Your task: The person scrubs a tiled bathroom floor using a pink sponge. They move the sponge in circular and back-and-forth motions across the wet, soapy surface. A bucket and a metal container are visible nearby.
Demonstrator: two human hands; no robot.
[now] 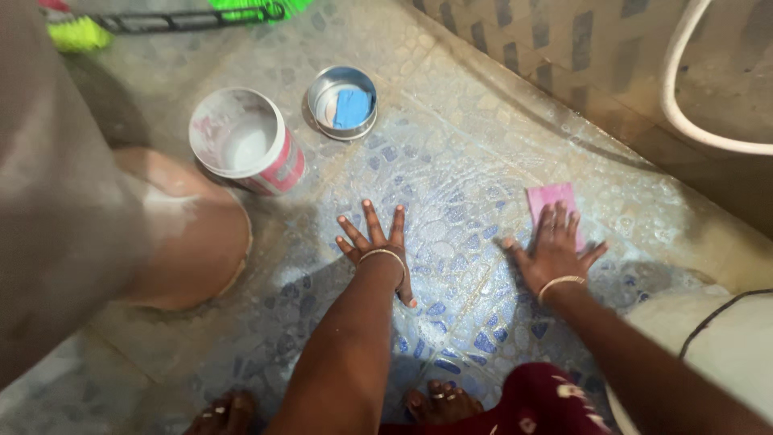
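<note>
The wet, soapy floor (pixel 451 145), tiled in blue and grey pebble shapes, is filling most of the view and is glistening with foam between the two hands. At the left edge a large pale brown vessel (pixel 189 242) is sitting on the floor, partly hidden by a blurred grey shape close to the camera. Beyond it, far and slightly right, a white tub (pixel 245 141) with a pink band is standing open with white powder or paste inside. Just right of the tub a small round metal tin (pixel 343 101) is holding a blue block. At the far left a brush with green bristles (pixel 76 34) is lying on the floor.

The left hand (pixel 377 246) is pressing flat on the wet tiles, fingers spread wide and holding nothing. The right hand (pixel 555 246) is lying palm-down on a pink sponge cloth (pixel 550 197), right of centre, fingers extended over it and pinning it to the floor rather than curling round it; the far edge of the cloth is showing beyond the fingertips.

The cloth is looking thin, soft and light, probably soaked and slippery with suds, so it is likely to fold or slide under pressure. A flat palm over its middle, or a pinch at the exposed far edge, seems the surest hold.
</note>
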